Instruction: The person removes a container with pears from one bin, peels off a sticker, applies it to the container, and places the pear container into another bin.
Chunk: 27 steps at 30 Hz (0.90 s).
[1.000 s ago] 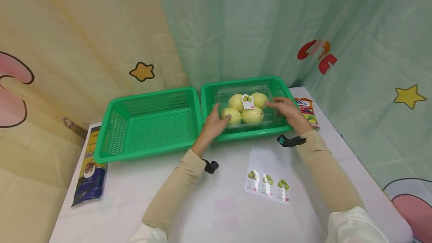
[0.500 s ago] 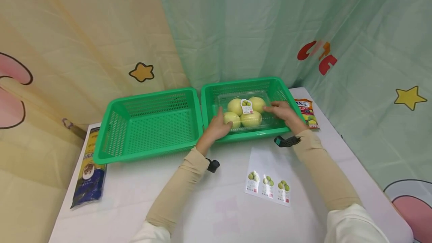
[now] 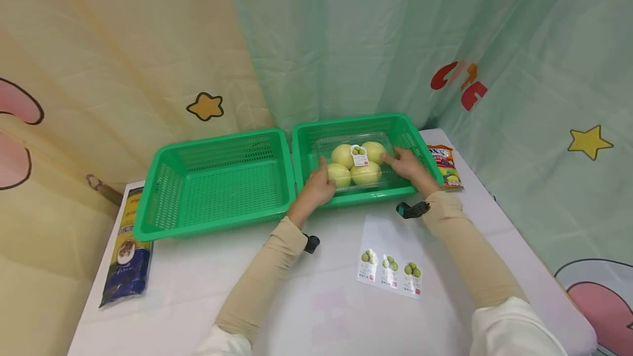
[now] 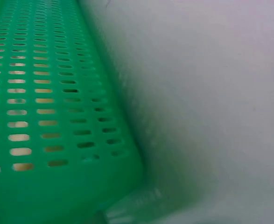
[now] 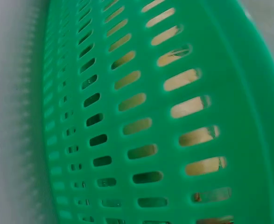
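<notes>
A clear plastic fruit box (image 3: 363, 174) with several pale yellow-green fruits lies in the right green basket (image 3: 356, 200), and a white label (image 3: 359, 155) with a fruit picture is on its lid. My left hand (image 3: 316, 187) holds the box's left end, thumb over the lid. At the opposite end, my right hand (image 3: 409, 166) grips the box near its right edge. In the left wrist view only the slotted basket wall (image 4: 57, 191) and the white table appear. Fruit shows through the basket slots (image 5: 186, 107) in the right wrist view. Both hands are outside the wrist views.
Another green basket (image 3: 232, 185) stands to the left, its floor bare. A sheet with several fruit stickers (image 3: 389, 268) lies in front of the right basket. A blue-and-yellow packet (image 3: 127, 257) lies at far left, a snack bag (image 3: 446, 166) at the right. Curtains hang behind.
The fruit box has moved slightly down and left into the right basket, both hands moving with it. Over the last half second it hardly shifts within the basket.
</notes>
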Available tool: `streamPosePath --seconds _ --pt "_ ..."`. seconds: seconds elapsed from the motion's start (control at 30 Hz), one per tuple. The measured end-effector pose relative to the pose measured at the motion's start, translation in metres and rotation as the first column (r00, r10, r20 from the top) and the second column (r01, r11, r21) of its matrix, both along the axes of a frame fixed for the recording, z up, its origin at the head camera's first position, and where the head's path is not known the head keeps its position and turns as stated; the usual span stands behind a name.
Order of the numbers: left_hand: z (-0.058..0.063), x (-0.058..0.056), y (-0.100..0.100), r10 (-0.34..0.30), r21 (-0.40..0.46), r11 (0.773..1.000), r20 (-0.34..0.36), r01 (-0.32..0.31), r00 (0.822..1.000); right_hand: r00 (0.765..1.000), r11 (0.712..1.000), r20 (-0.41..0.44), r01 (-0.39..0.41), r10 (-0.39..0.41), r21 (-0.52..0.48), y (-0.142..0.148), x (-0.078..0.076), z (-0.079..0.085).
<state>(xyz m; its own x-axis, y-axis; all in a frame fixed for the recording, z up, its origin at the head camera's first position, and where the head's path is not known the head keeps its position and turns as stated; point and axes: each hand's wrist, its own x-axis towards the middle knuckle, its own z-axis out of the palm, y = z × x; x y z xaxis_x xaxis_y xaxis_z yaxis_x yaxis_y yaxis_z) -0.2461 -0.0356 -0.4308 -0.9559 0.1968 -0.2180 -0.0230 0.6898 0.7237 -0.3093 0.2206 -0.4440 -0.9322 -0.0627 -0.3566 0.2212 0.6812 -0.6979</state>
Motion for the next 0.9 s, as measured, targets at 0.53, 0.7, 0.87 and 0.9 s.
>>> streamPosePath --seconds 0.53,0.7,0.87,0.9 --pt "-0.0045 0.0061 0.0004 0.054 0.021 0.998 -0.15 -0.052 0.987 0.998 0.996 -0.058 -0.027 0.032 0.082 -0.0018 0.0064 0.0018" --pt "-0.004 0.0077 0.0002 0.047 0.007 0.999 -0.143 -0.046 0.989 0.998 0.997 -0.053 -0.023 0.027 0.079 -0.0012 0.008 0.001" --pt "-0.0023 0.0058 0.0039 0.071 0.003 0.997 -0.148 -0.071 0.986 0.998 0.999 -0.068 -0.014 0.016 0.031 0.0007 0.0091 0.0042" --pt "-0.0017 0.0056 0.0046 0.077 0.005 0.997 -0.159 -0.077 0.984 0.998 1.0 -0.068 -0.01 0.011 0.019 0.0015 0.0092 0.0048"
